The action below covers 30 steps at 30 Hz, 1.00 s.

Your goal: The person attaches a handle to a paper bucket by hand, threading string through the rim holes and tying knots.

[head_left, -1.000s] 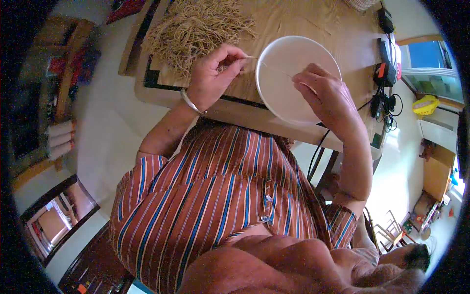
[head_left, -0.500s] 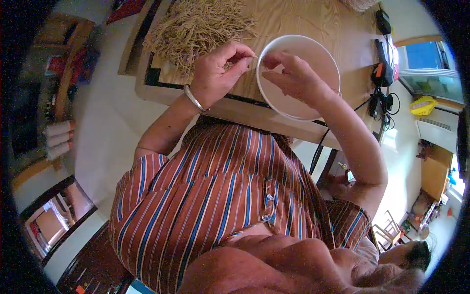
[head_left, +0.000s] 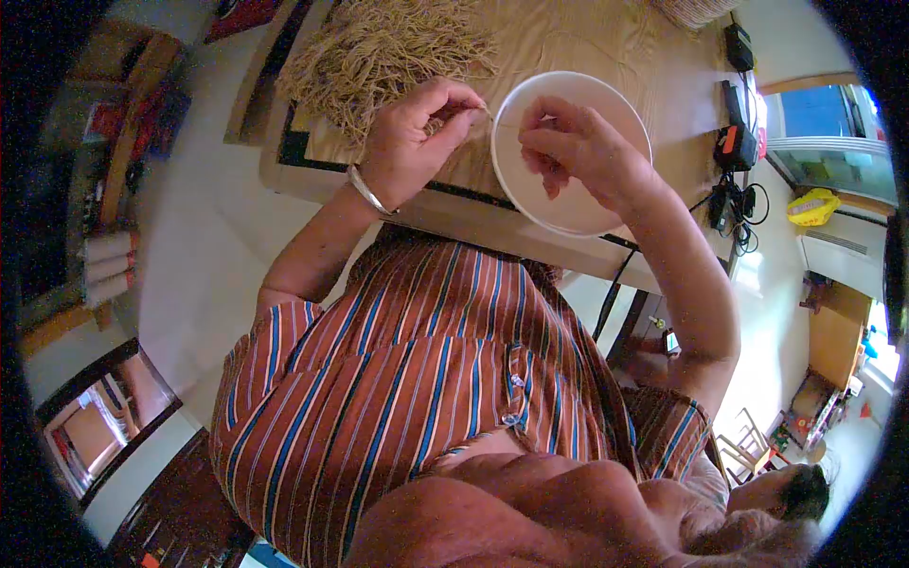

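A tangled pile of thin tan strands lies on the table at the upper left. Just in front of it, my left hand, with a silver bangle at the wrist, is closed in a pinch. A short bit of thin tan strand shows at its fingertips. My right hand hangs over the white round tub, beside the left one but apart from it. Its fingers are curled and pressed together; whatever is between them is hidden or too small to name.
The wooden table reaches back under the pile and tub. Along its right edge are black power adapters and tangled cables. Part of a woven basket shows at the top. A yellow object is farther right.
My right hand has drawn away from the left fingertips, moving right over the tub, and its fingers have curled in. The left hand keeps its pinch and has barely shifted.
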Tool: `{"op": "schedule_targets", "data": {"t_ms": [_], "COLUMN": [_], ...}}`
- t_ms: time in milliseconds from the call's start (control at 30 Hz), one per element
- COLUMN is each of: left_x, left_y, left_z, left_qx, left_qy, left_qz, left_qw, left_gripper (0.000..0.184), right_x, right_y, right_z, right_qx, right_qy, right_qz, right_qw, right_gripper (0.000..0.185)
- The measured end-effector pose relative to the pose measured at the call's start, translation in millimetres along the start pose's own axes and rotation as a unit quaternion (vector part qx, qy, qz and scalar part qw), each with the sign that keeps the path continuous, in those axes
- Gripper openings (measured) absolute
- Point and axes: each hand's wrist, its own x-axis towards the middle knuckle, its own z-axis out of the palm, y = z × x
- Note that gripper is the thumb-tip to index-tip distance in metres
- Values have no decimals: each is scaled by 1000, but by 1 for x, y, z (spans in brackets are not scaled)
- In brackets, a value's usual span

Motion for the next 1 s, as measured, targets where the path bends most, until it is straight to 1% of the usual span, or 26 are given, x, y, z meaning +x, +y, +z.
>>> {"op": "schedule_targets", "data": {"t_ms": [67,133,167,233,333,433,533,567,633,733,833,867,1000], "left_x": [0,3,4,8,12,17,23,26,31,35,42,44,53], "left_y": [5,2,2,6,12,16,20,21,22,23,24,24,19], "left_z": [-3,-8,-9,-10,-15,-25,-31,-33,-34,-33,-35,-35,-31], "left_qx": [10,63,87,115,139,149,144,142,95,25,-22,-34,4], "left_qy": [2,6,5,-8,-18,-32,-47,-50,-66,-100,-154,-175,-187], "left_qz": [-1,57,87,105,128,131,128,128,104,42,-4,-15,32], "left_qw": [1000,996,992,988,982,980,980,980,988,994,988,984,982], "left_gripper": [13,14,14,14,13,12,11,10,9,8,8,9,7], "right_x": [2,0,1,3,10,5,-1,-1,-1,-11,-7,-7,-1], "right_y": [2,-2,-1,8,17,8,6,6,7,-6,-1,-1,-2], "right_z": [0,2,2,0,4,10,18,19,21,28,30,31,34], "right_qx": [-42,-91,-133,-215,-221,-275,-339,-378,-454,-572,-649,-654,-675], "right_qy": [7,25,45,86,153,193,213,214,216,186,172,181,218], "right_qz": [-26,-47,-90,-170,-203,-224,-300,-329,-384,-397,-370,-370,-378], "right_qw": [999,994,986,958,941,915,866,838,774,693,643,635,594], "right_gripper": [9,10,13,20,20,18,13,15,22,34,46,46,41]}}
